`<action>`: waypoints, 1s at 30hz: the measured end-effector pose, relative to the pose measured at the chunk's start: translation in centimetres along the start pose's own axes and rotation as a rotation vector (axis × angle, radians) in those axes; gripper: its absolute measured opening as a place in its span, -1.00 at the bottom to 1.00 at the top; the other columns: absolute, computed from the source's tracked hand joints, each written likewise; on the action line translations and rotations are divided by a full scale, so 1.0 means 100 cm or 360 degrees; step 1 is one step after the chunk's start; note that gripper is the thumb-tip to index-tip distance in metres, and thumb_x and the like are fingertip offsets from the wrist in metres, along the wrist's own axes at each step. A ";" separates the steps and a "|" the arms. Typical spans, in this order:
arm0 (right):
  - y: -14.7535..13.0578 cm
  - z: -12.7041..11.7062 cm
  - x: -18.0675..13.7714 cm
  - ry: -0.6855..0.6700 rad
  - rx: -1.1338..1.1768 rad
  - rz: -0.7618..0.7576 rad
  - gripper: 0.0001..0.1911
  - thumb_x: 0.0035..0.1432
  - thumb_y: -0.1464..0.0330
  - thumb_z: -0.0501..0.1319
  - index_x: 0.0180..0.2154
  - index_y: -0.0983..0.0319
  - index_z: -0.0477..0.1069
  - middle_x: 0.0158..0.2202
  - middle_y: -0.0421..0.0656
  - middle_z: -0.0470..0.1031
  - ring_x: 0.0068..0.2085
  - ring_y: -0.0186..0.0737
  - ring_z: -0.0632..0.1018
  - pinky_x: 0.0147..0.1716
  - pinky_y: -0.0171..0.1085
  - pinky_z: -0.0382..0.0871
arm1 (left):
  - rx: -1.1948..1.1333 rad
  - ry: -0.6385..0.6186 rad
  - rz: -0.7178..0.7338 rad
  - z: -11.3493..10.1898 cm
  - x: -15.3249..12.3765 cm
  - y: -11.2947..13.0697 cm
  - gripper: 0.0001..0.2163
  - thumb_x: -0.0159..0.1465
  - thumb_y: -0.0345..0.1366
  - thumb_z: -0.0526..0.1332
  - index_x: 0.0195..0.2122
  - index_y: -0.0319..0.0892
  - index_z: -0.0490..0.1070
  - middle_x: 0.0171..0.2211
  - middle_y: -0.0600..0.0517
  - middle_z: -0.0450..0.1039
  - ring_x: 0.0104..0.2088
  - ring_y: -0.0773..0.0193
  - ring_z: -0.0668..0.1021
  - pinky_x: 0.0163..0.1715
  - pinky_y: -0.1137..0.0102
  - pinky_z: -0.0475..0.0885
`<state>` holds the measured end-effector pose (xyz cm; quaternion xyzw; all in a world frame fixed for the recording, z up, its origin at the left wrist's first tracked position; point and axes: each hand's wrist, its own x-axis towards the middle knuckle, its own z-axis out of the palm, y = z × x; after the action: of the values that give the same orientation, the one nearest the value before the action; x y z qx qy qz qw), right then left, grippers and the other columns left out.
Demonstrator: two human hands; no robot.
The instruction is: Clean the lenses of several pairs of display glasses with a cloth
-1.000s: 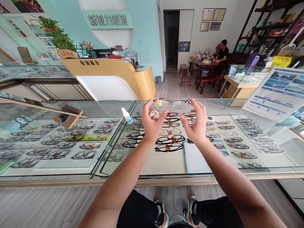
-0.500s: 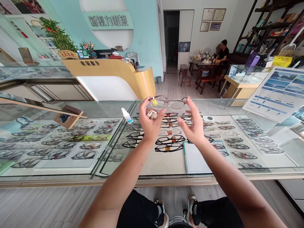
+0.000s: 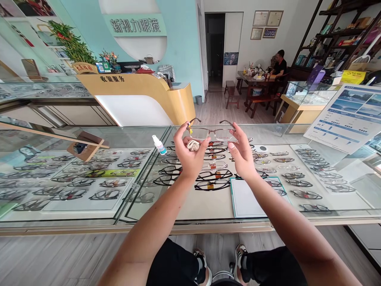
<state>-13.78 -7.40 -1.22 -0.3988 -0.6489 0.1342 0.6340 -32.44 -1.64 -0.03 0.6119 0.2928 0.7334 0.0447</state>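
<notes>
A pair of eyeglasses with a thin frame is held up above the glass counter, its temples pointing away from me. My left hand grips the left end of the frame and also has a crumpled beige cloth tucked in its fingers. At the opposite end, my right hand pinches the frame's right side. A small yellow tag shows near the left lens. Left of my left hand, a small white bottle with a blue-green label stands on the counter.
Under the glass counter top lie rows of eyeglasses. A white board with teal edges is near my right forearm. Leftward is a wooden stand; rightward, a printed sign. A person sits at a far table.
The eyeglasses have tilted between my hands, so the temples now rise higher behind the lenses. Both hands have turned slightly with them and keep their hold.
</notes>
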 end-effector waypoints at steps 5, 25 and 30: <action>-0.003 0.001 0.002 0.0159 0.0179 0.0080 -0.41 0.63 -0.11 0.17 0.49 -0.04 0.40 0.53 0.05 0.48 0.40 0.09 0.62 0.29 0.16 0.66 | -0.0028 -0.0032 0.0016 0.001 -0.002 -0.001 -0.29 0.42 0.20 0.52 0.39 -0.06 0.35 0.40 -0.27 0.52 -0.06 0.18 0.72 0.01 0.20 0.70; -0.009 -0.003 0.009 0.0245 0.0479 0.0412 -0.54 0.56 -0.12 0.18 0.07 0.06 0.59 0.14 -0.03 0.77 -0.12 -0.07 0.76 -0.08 -0.04 0.68 | -0.0015 -0.0244 -0.0253 0.006 -0.016 -0.006 -0.33 0.40 0.25 0.50 0.34 -0.03 0.43 0.23 -0.19 0.61 0.14 0.04 0.71 0.08 0.19 0.65; -0.009 -0.003 0.009 0.0200 0.0507 0.0424 -0.58 0.59 -0.03 0.11 0.10 0.08 0.56 0.09 -0.03 0.78 -0.12 -0.07 0.76 -0.11 -0.05 0.66 | -0.0035 -0.0251 -0.0257 0.007 -0.018 -0.007 -0.33 0.39 0.24 0.52 0.33 -0.03 0.44 0.24 -0.19 0.62 0.22 0.00 0.69 0.18 0.14 0.64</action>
<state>-13.75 -7.46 0.08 -0.3833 -0.5201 0.2926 0.7049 -31.57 -1.51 -1.86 0.6417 0.3285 0.6801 0.1333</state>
